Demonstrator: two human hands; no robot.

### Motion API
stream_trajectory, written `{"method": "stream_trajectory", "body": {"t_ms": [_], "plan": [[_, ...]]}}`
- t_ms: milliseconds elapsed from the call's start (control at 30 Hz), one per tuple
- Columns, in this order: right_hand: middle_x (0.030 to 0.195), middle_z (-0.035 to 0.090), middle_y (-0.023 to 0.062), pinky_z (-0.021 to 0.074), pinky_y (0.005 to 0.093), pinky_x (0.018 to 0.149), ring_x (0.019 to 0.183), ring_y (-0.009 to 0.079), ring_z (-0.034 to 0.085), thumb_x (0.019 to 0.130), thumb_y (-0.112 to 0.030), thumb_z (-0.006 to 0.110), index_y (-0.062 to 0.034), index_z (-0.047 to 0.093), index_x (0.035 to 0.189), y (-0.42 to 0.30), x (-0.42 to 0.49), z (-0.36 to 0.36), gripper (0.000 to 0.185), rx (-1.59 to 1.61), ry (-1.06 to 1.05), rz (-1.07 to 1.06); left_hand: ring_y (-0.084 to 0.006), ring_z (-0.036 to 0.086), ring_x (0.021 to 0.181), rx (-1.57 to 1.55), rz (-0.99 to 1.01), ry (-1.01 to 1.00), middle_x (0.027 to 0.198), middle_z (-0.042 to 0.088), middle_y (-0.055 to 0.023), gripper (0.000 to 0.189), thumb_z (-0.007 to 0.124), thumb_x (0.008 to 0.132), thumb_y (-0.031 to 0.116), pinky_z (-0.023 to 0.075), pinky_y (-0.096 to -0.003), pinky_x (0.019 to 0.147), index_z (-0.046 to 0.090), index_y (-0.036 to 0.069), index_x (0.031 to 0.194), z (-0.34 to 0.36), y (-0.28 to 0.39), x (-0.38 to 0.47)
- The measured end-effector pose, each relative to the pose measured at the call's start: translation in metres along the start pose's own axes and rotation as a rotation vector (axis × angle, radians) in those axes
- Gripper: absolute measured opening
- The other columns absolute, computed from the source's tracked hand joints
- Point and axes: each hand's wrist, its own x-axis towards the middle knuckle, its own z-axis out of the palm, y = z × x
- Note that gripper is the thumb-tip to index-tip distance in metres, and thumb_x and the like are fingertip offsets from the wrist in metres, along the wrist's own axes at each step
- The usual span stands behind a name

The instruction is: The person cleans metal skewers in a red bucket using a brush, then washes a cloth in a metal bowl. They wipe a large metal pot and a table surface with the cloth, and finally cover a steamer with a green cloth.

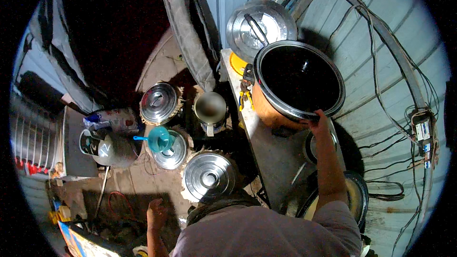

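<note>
My right hand (319, 123) grips the near rim of a large round pot (275, 105), orange outside and dark inside, on a narrow table. The pot's opening faces up towards me and its inside is too dark to read. My left hand (156, 205) hangs low on the left, over the floor, with nothing seen in it; its fingers are hard to make out. A large metal lid with a dark handle (235, 30) leans on the wall behind the pot. Yellow-handled pliers (246, 96) and a yellow round lid (237, 63) are at the table's left edge.
Several lidded metal pots (209, 176) stand on the floor, one with a turquoise plastic strainer or scoop (158, 139) over it. A gas cylinder (116, 151) stands left. On the right, cables (375, 55) run along the metal wall; a wide dark-rimmed pan (360, 192) is beside my right arm.
</note>
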Motion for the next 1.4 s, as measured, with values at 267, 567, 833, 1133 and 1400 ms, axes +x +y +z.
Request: {"method": "stream_trajectory", "body": {"t_ms": [267,567,833,1133,1400], "plan": [[0.084,0.055,0.0166,0.0549,0.0465,0.065,0.074,0.0311,0.058,0.082,-0.020,0.059,-0.0042,0.052,0.090,-0.015,0.027,-0.073,0.019,-0.335,-0.059,-0.311,-0.0303,0.062,0.086,0.701,0.174,-0.256,0.098,0.060,-0.0185,0.031,0.059,0.077,0.010,0.0503,-0.0361,0.072,0.057,0.002,0.107,0.014,0.154,-0.020],[0.095,0.057,0.0164,0.0537,0.0383,0.054,0.077,0.0309,0.060,0.087,-0.028,0.058,-0.0054,0.051,0.113,-0.004,0.007,-0.032,0.035,-0.190,0.221,0.056,-0.0279,0.063,0.085,0.154,0.053,-0.090,0.096,0.062,-0.0159,0.030,0.057,0.078,0.011,0.0502,-0.0352,0.072,0.059,0.004,0.107,0.013,0.057,-0.028],[0.082,0.059,0.0156,0.0515,0.0339,0.050,0.059,0.0264,0.061,0.084,-0.036,0.062,-0.0077,0.041,0.126,0.016,-0.012,-0.024,0.054,-0.807,0.293,0.316,-0.0257,0.064,0.084,0.613,0.134,-0.257,0.095,0.061,-0.0164,0.033,0.062,0.079,0.016,0.0506,-0.0346,0.072,0.058,0.005,0.109,0.015,0.072,-0.019],[0.075,0.057,0.0075,0.0477,0.0380,0.071,0.063,0.0201,0.058,0.059,-0.055,0.076,-0.0022,0.017,0.143,-0.038,0.015,-0.104,0.116,-2.019,-0.568,0.037,-0.0256,0.064,0.088,-0.061,-0.006,-0.198,0.102,0.062,-0.0172,0.040,0.064,0.080,0.015,0.0517,-0.0347,0.074,0.055,0.001,0.116,0.055,0.025,-0.006],[0.078,0.059,0.0061,0.0465,0.0342,0.061,0.062,0.0192,0.057,0.073,-0.041,0.068,-0.0049,0.040,0.115,-0.100,0.023,0.015,0.062,-2.039,-0.207,-0.390,-0.0289,0.063,0.096,0.432,-0.162,-0.178,0.109,0.061,-0.0189,0.042,0.065,0.080,0.025,0.0493,-0.0356,0.079,0.057,0.003,0.115,0.042,0.028,-0.085]]}}
